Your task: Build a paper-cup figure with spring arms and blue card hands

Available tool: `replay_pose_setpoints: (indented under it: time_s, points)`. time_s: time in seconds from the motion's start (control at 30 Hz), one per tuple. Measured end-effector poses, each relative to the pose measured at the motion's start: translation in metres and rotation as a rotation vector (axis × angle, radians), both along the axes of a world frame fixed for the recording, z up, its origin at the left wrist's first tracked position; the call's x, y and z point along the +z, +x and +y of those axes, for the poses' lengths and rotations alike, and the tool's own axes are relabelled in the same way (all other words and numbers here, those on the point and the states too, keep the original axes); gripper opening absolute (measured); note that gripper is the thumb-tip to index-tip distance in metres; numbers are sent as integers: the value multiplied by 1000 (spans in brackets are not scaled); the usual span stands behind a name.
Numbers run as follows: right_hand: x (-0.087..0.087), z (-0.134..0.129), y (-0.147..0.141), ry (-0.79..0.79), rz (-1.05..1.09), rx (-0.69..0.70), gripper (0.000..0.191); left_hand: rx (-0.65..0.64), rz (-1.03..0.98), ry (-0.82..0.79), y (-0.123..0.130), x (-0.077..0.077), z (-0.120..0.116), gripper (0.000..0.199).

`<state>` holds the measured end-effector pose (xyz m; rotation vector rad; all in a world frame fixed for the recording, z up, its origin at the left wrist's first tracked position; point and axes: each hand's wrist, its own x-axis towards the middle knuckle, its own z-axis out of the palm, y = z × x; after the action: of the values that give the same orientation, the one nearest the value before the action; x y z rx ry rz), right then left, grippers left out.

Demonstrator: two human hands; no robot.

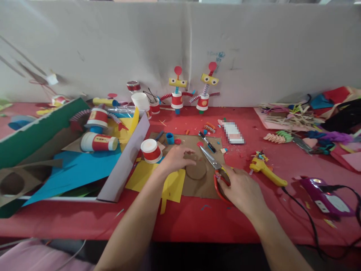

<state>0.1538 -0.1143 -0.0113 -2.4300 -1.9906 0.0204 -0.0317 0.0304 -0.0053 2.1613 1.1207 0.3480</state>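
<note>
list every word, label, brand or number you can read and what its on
No text reads with certainty.
Grey wall: blue handwriting, too blurred to quote.
Red-and-white cup lying in the box: printed marks, too small.
Standing cup figures: gold marks, too small.
Pixelated rectangle: obscured.

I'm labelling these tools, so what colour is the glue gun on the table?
The glue gun is yellow; it shows best in the head view, the only one.

1 pr. scissors (210,157), 1 glue gun (265,171), 2 upright figs. (177,101)
</note>
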Motion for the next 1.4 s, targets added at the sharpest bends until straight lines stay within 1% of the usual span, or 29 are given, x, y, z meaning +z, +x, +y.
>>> replay_pose_setpoints:
  time_s: [0.07,0.13,0.2,0.27,0.3,0.37,0.43,0.53,0.57,0.63,0.7,0.73,0.77,0.8,0.87,0.9,0.93,0.97,1.0,1.03,1.07,1.1,1.13,1.17,1.23,1.27,1.3,1.33,1.4]
  points:
    - [1,-7,2,49,-12,42,34,-150,147,25,-3,2,-1,58]
    - [3,-13,10,118,-12,64,34,-225,243,60,-2,2,-6,60]
    - [4,-16,25,209,-30,48,36,-244,288,73,3,1,-10,50]
    - [2,-15,47,281,-114,-21,40,-238,302,69,7,1,-14,45]
    - [1,-14,59,288,-175,-70,41,-236,303,65,8,2,-16,47]
    - [-4,-11,80,222,-269,-139,41,-222,300,64,9,3,-17,55]
    - [-9,-9,96,127,-320,-169,39,-198,285,71,10,2,-17,59]
    - [-15,-8,107,27,-341,-199,39,-111,207,78,9,-1,-13,41]
    - [-16,-7,108,8,-335,-214,39,-40,164,105,8,-2,-11,33]
    - [-17,-7,109,-21,-314,-248,39,157,69,222,6,-4,-7,23]
    - [-17,-7,109,-41,-289,-270,38,343,-37,340,4,-3,-4,22]
    - [-17,-6,109,-49,-276,-275,37,401,-107,347,3,-2,-3,21]
    - [-16,-6,110,-54,-259,-274,35,420,-184,303,3,-1,-3,20]
    - [-16,-6,110,-57,-240,-272,34,388,-251,210,3,0,-3,18]
    - [-14,-5,111,-54,-195,-271,32,192,-287,-20,5,1,-7,20]
    - [-13,-4,111,-43,-171,-272,31,83,-236,-90,7,1,-9,22]
    - [-13,-4,112,-26,-152,-271,31,20,-152,-99,9,0,-11,22]
    - [-12,-4,112,-7,-137,-268,32,26,-57,-46,10,0,-13,20]
    - [-11,-4,112,11,-129,-265,33,101,21,60,12,0,-14,18]
    - [-11,-4,112,24,-124,-262,35,221,66,189,12,0,-15,18]
    - [-11,-4,112,32,-122,-260,36,346,72,303,11,0,-14,22]
    - [-12,-4,112,29,-126,-262,37,440,46,369,11,0,-13,24]
    - [-12,-4,112,22,-134,-268,38,471,4,368,10,-1,-12,25]
    - [-13,-3,112,11,-143,-270,38,429,-37,303,9,-1,-11,24]
    - [-15,-2,111,-15,-166,-272,38,198,-52,84,9,-2,-9,25]
    - [-15,-1,110,-26,-179,-276,37,105,-14,18,10,-2,-9,25]
    - [-15,0,110,-36,-186,-283,36,84,42,21,11,-3,-9,24]
    - [-14,0,109,-44,-187,-293,35,144,96,92,12,-3,-10,22]
    - [-11,-1,109,-62,-183,-315,34,398,126,316,13,-2,-12,25]
